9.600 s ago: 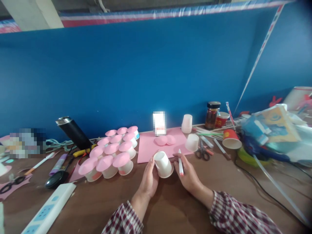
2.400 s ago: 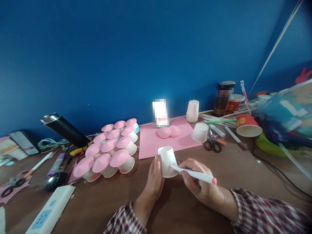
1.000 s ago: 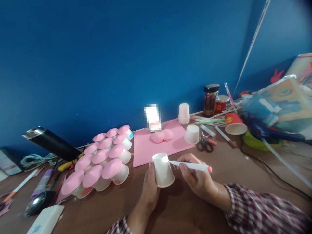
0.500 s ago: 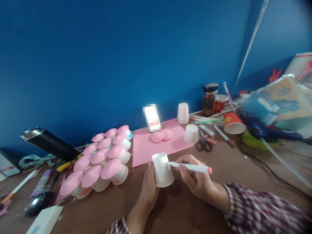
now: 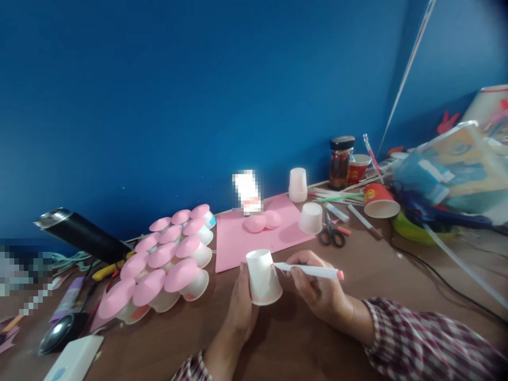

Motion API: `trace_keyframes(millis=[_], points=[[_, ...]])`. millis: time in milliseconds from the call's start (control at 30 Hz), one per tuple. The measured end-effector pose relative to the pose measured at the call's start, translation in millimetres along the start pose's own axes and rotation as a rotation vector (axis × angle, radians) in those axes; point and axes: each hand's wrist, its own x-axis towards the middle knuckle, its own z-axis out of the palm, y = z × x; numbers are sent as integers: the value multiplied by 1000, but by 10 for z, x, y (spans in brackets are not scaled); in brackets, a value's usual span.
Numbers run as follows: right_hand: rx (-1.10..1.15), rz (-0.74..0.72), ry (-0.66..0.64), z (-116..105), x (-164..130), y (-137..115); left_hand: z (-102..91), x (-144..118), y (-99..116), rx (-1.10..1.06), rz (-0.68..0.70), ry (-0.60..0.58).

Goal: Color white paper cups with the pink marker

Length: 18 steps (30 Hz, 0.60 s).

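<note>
My left hand (image 5: 242, 309) holds an upside-down white paper cup (image 5: 262, 278) just above the brown table (image 5: 357, 264). My right hand (image 5: 317, 291) grips a white marker with a pink end (image 5: 313, 272), and its tip touches the cup's right side. To the left stands a cluster of several white cups topped with pink paper caps (image 5: 166, 259). Behind the cup lies a pink sheet (image 5: 254, 241) with two pink caps (image 5: 262, 221) on it.
Another upturned white cup (image 5: 310, 218), scissors (image 5: 329, 233), a stack of cups (image 5: 297, 185), a jar (image 5: 341, 163) and red paper cups (image 5: 379, 201) lie at the back right. A black flask (image 5: 79, 235), a power strip (image 5: 73, 360) and pens are on the left. Clutter and cables fill the right side.
Over ten seconds the cup was turned base-up and the marker laid across to its side. In the last second the hands and cup barely shift.
</note>
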Motion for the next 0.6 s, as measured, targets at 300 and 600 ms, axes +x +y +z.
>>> trace_keyframes(millis=[300, 600], points=[[-92, -180, -11, -3, 2, -85, 30, 30, 14, -203, -94, 8], [-62, -177, -34, 37, -25, -69, 53, 22, 13, -160, -65, 70]])
